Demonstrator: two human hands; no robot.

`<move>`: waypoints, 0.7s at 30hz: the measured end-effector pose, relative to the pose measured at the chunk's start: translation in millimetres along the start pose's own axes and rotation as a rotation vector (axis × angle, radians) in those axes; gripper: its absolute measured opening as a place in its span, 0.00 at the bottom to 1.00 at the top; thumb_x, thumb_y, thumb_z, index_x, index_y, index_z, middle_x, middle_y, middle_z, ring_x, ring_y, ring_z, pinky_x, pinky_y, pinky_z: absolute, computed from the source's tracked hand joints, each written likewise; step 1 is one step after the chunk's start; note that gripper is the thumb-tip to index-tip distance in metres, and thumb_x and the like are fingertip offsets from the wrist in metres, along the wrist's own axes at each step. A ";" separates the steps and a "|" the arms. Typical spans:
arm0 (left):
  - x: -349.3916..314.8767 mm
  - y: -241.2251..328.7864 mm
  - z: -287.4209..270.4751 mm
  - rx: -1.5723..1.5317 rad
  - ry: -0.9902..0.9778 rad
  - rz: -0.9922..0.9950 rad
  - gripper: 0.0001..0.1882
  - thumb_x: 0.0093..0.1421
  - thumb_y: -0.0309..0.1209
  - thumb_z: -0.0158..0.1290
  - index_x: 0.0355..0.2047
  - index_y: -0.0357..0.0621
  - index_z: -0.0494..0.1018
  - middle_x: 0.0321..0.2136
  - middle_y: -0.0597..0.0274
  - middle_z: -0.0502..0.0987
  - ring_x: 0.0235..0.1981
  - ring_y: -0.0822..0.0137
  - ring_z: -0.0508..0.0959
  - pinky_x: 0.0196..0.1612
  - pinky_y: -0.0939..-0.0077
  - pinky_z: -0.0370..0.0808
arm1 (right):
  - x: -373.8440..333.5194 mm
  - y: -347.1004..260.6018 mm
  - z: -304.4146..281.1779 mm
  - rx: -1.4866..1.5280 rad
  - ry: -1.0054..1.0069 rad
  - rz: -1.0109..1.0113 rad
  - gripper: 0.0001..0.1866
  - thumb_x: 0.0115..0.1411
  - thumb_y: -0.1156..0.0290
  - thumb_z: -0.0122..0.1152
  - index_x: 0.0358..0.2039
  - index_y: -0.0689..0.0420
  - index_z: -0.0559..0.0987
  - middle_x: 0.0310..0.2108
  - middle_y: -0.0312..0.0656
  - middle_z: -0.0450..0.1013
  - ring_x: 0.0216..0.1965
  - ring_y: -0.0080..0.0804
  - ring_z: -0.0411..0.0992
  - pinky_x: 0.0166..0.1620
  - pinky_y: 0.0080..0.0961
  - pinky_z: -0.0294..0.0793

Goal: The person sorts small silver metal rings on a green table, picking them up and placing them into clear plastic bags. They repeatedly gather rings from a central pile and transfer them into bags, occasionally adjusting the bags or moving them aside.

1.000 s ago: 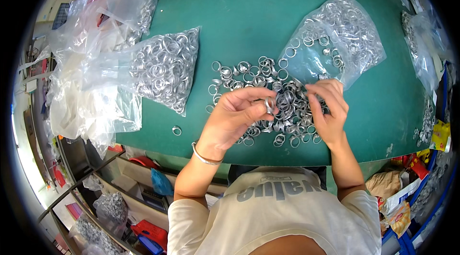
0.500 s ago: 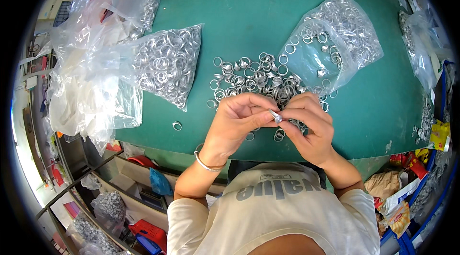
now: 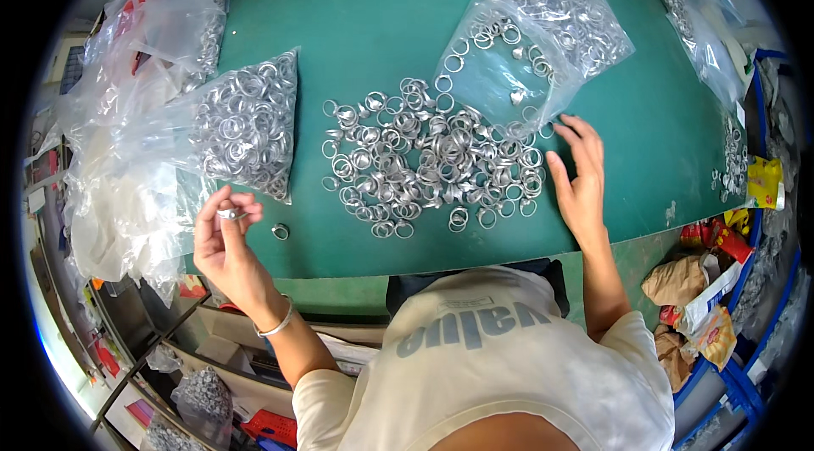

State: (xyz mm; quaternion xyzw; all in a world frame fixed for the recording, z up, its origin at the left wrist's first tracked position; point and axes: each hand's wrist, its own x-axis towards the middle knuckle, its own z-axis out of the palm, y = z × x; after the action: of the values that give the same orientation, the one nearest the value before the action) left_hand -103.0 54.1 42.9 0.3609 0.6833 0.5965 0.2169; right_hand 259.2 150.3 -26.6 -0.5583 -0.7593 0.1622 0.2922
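Observation:
In my left hand [image 3: 227,243], raised near the table's left front, a silver ring [image 3: 230,214] is pinched between thumb and fingers. Just right of that hand a single ring [image 3: 280,231] lies on the green table. My right hand [image 3: 581,175] rests at the right side of a loose pile of silver rings [image 3: 441,158], fingers apart and holding nothing. Its fingertips are close to the mouth of a clear plastic bag [image 3: 585,14] full of rings, which lies on its side with some rings near its opening.
A filled clear bag of rings [image 3: 246,125] stands left of the pile, beside crumpled plastic bags [image 3: 119,188]. More bagged parts [image 3: 699,36] lie at the right edge. Below the table are shelves with a red basket [image 3: 270,427] on the left and snack packets [image 3: 716,336] on the right.
My hands have parted: the left went left with the ring, the right moved right and opened. The pile between them is now uncovered, and the whole view has shifted slightly.

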 end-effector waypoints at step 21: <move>-60.7 -11.4 178.8 0.693 -0.612 0.483 0.17 0.51 0.29 0.60 0.42 0.43 0.75 0.33 0.58 0.65 0.35 0.59 0.65 0.38 0.66 0.61 | 33.8 -14.0 -11.6 -0.168 0.013 -0.342 0.07 0.51 0.71 0.63 0.32 0.55 0.80 0.23 0.32 0.69 0.29 0.31 0.63 0.34 0.30 0.56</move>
State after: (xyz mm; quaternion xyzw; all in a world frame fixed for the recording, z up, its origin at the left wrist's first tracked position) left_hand 63.4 125.9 -11.0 0.7167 0.6432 0.2355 0.1310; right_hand 249.0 176.7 -0.7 -0.4447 -0.8521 0.0427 0.2726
